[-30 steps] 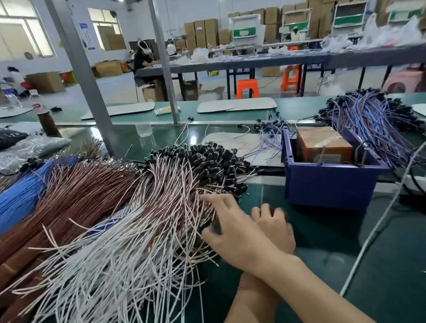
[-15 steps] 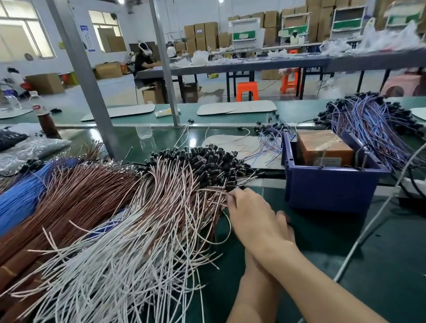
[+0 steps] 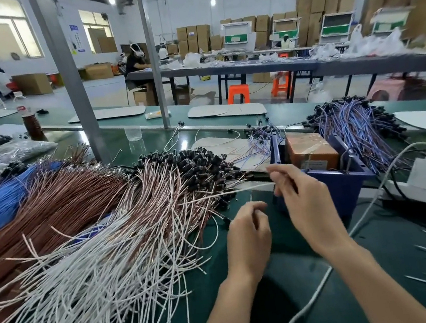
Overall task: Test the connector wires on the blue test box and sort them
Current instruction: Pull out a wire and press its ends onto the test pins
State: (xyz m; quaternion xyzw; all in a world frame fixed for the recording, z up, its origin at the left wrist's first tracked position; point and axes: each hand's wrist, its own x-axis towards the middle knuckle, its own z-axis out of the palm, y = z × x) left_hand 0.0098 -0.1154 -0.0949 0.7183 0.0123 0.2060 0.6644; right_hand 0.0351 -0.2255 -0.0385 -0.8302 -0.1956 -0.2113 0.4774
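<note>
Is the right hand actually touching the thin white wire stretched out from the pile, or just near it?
Touching. Head view: the right hand pinches the thin white wire; the wire's end runs straight into its curled fingers, with no gap visible.

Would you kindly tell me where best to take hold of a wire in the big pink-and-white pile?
Probably just behind its black connector, coming from the blue test box side: connectors bunch there, while loose tails fan out tangled toward you. The right hand pinches a white wire there.

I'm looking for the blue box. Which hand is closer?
Right. The right hand, pinching a white wire, is just in front of the blue box; the left hand is farther left.
</note>
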